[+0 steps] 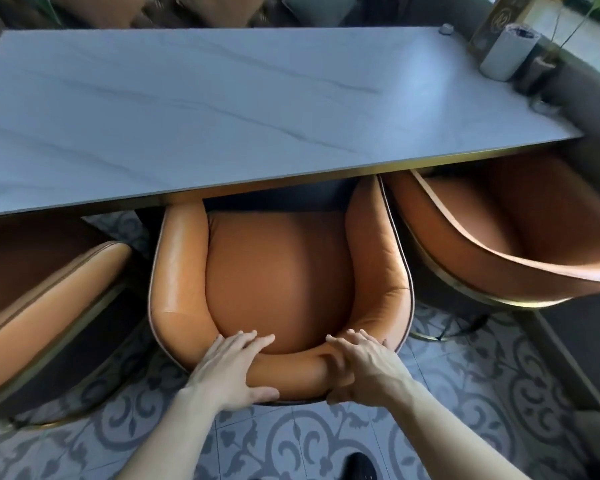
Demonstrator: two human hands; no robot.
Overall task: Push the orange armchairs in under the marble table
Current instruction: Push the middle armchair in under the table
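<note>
Your left hand point(227, 370) and right hand point(364, 367) both wrap the padded top of the middle orange armchair's point(278, 271) backrest, fingers over, thumbs behind. Its armrest fronts sit under the marble table's point(222, 105) edge, between two more orange armchairs on patterned floor tiles point(291, 441).

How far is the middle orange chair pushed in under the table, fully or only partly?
Only partly. The middle armchair has just its armrest tips under the marble table edge; most of the seat is out. Both hands, left and right, grip its backrest.
</note>
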